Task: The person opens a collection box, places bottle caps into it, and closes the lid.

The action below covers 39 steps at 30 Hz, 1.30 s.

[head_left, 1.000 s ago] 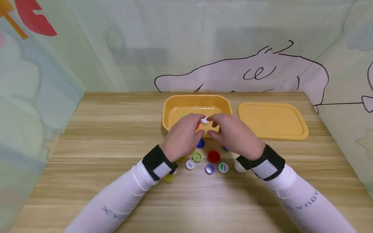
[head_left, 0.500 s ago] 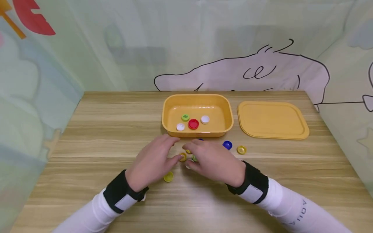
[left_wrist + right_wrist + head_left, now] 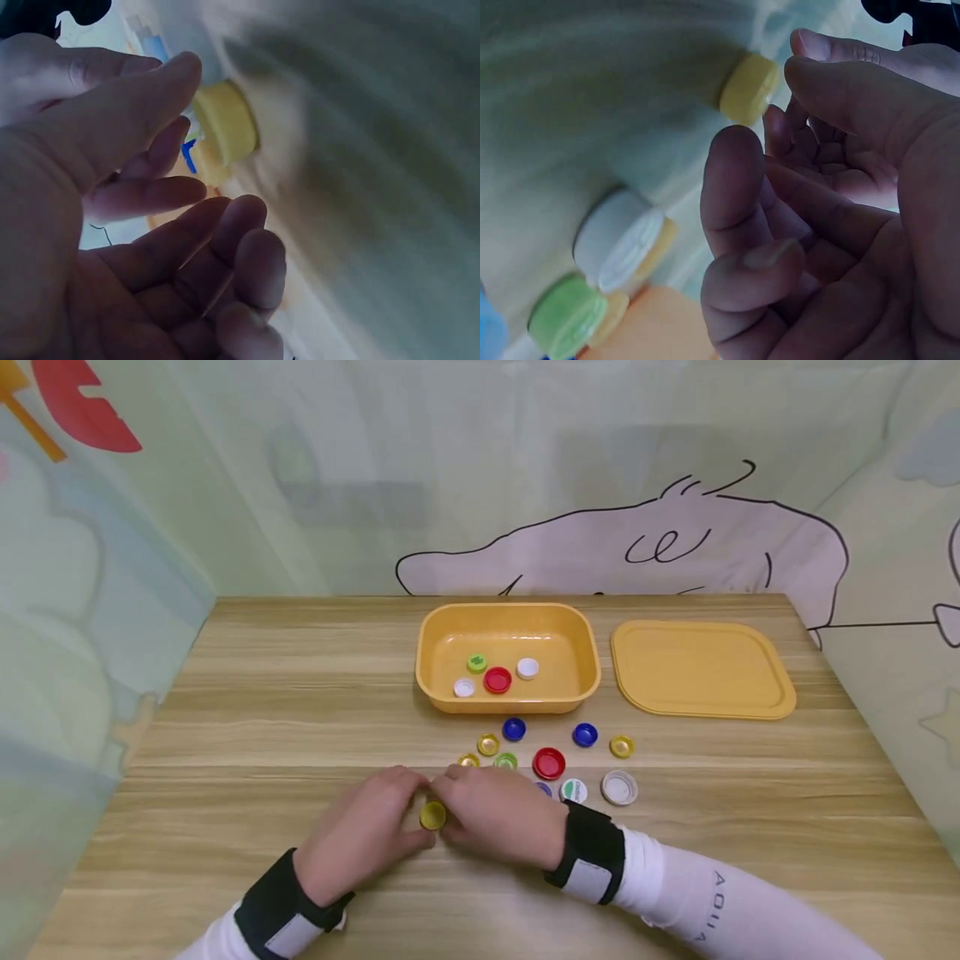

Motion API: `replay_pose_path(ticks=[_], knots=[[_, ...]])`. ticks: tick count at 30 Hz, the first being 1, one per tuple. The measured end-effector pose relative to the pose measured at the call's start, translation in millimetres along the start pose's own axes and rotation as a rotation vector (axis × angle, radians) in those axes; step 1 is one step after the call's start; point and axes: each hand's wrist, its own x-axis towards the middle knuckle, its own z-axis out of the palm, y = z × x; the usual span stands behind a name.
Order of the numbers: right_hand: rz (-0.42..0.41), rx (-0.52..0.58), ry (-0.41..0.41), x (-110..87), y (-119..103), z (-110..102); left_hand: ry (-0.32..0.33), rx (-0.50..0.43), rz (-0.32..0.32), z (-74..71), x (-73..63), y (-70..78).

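Around the yellow cap (image 3: 432,816), the left hand (image 3: 367,828) blocks nine o'clock and the right hand (image 3: 501,814) three; they crowd twelve together, while bare table (image 3: 450,914) opens toward six. Loose caps (image 3: 488,744) and the tub (image 3: 507,705) obstruct one o'clock.

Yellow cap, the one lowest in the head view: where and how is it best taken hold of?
Probably by pinching opposite points of the yellow cap's side wall, coming down from above. It is round and lies flat on the table, so its underside is covered while the low wall stands exposed.
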Motion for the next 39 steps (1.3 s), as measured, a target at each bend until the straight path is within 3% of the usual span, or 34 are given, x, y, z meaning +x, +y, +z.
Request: replay_pose_path(ticks=[8, 17, 22, 29, 39], knots=[[0.003, 0.012, -0.028, 4.5, -1, 11, 0.076, 0.052, 0.04, 11.7, -2.2, -0.4], [0.022, 0.031, -0.026, 6.1, 0, 14, 0.061, 0.061, 0.032, 12.6, -1.2, -0.5], [0.045, 0.072, -0.022, 5.3, 0, 10, 0.088, 0.036, 0.033, 8.5, -2.3, 2.6], [0.066, 0.094, 0.06, 0.7, 2, -6, 0.139, -0.005, 0.019, -6.8, 2.1, 11.0], [0.042, 0.149, 0.261, 5.2, 17, -50, 0.292, -0.055, 0.072, -36.1, 23.2, 19.5]])
